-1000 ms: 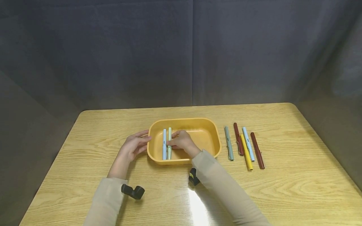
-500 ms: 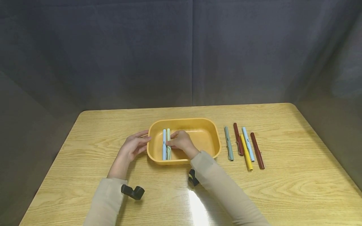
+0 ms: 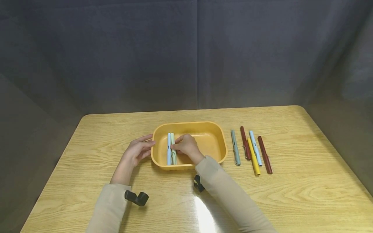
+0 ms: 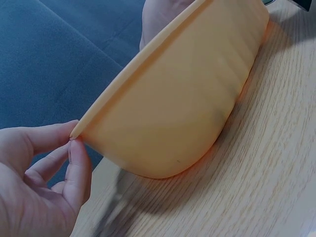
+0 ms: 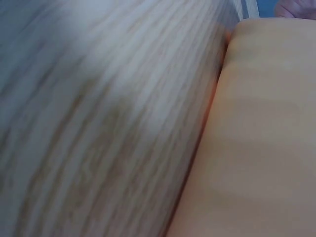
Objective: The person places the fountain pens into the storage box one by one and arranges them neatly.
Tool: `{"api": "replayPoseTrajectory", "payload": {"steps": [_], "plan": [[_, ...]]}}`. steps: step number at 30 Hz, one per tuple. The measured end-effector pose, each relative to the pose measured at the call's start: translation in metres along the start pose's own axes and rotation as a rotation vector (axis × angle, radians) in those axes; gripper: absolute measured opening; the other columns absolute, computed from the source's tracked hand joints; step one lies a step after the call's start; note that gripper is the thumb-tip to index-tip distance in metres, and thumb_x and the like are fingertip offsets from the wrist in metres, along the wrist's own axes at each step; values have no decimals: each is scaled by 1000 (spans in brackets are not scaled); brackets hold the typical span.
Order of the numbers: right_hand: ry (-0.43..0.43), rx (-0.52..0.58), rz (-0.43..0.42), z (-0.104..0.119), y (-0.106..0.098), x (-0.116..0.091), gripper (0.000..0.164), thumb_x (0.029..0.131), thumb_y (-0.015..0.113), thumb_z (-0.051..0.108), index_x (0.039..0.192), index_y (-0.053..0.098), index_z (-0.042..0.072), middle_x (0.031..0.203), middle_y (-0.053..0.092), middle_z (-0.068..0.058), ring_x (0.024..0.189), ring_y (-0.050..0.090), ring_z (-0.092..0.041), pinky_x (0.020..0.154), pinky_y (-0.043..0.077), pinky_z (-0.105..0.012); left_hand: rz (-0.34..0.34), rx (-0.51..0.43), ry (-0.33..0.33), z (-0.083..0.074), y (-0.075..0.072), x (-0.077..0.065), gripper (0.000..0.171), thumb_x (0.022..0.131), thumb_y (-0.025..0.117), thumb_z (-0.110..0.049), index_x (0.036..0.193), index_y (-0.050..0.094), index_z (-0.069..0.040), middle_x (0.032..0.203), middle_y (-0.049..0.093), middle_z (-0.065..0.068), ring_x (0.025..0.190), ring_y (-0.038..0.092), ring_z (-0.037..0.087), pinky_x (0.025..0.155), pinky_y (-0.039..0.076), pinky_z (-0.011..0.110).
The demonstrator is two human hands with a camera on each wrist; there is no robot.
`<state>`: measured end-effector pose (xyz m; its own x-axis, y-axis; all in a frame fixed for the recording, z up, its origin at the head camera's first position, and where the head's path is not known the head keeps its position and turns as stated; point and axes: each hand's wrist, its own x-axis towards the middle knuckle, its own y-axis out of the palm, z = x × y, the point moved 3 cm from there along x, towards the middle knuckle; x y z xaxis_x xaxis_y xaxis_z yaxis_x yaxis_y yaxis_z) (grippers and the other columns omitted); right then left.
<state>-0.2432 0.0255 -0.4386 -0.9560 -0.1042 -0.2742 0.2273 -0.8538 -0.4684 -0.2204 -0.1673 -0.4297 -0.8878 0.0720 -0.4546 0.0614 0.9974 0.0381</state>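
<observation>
My left hand (image 3: pixel 137 151) pinches the rim of a yellow plastic tub (image 3: pixel 209 124) at its left end; the left wrist view shows thumb and fingertips on the rim (image 4: pixel 106 95). Inside the tub my right hand (image 3: pixel 188 146) pinches a pale green pen (image 3: pixel 174 157) around its middle. The pen lies upright in the head view, close along the right side of a light blue pen (image 3: pixel 169 152). In the right wrist view the tub's outer wall (image 5: pixel 261 138) hides the right hand's fingers.
To the right of the tub on the wooden table (image 3: pixel 306 168) lie several pens: a grey-green pen (image 3: pixel 235 147), two dark red pens (image 3: pixel 264 153), a yellow pen (image 3: pixel 254 158) and another light blue pen (image 3: pixel 255 147). A dark curtain (image 3: pixel 140 58) hangs behind.
The pale green pen has shifted slightly left with my right hand, closing the gap to the light blue pen. My left hand has stayed at the tub's rim.
</observation>
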Motion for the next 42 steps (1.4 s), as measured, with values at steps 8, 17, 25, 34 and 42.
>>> {"api": "replayPoseTrajectory", "payload": {"steps": [8, 17, 25, 34, 42], "plan": [[3, 82, 12, 1, -6, 2, 31, 83, 73, 14, 107, 66, -5, 90, 72, -19, 62, 63, -12, 62, 59, -24, 10, 1, 1, -1, 0, 1, 58, 93, 60, -10, 146, 37, -7, 150, 37, 18, 81, 63, -1, 72, 54, 11], [4, 219, 104, 19, -26, 0, 33, 89, 64, 8, 119, 60, -6, 87, 64, -12, 69, 60, -15, 75, 59, -31, -2, 1, -1, -2, -1, 2, 58, 93, 60, -9, 146, 37, -7, 149, 39, 17, 80, 63, -1, 71, 54, 11], [-60, 240, 150, 43, -68, -18, 41, 91, 60, 10, 130, 53, -4, 110, 64, -18, 80, 63, -13, 88, 57, -33, -13, 17, 6, -2, -2, 2, 57, 92, 60, -9, 145, 38, -5, 140, 47, 13, 78, 63, -1, 71, 54, 12], [-73, 206, 87, 32, -136, -29, 43, 94, 56, 13, 135, 50, 1, 118, 59, -14, 94, 63, -15, 93, 55, -32, -11, 14, -1, 0, -3, 3, 57, 93, 60, -10, 145, 38, -6, 141, 47, 13, 79, 63, -1, 71, 54, 12], [-45, 191, 19, -9, -197, -38, 49, 97, 55, 19, 139, 42, -1, 110, 62, 0, 88, 62, -1, 82, 54, -14, -12, -4, 6, 1, -1, 4, 56, 93, 59, -8, 145, 38, -5, 136, 50, 12, 77, 63, -1, 72, 54, 13]]}}
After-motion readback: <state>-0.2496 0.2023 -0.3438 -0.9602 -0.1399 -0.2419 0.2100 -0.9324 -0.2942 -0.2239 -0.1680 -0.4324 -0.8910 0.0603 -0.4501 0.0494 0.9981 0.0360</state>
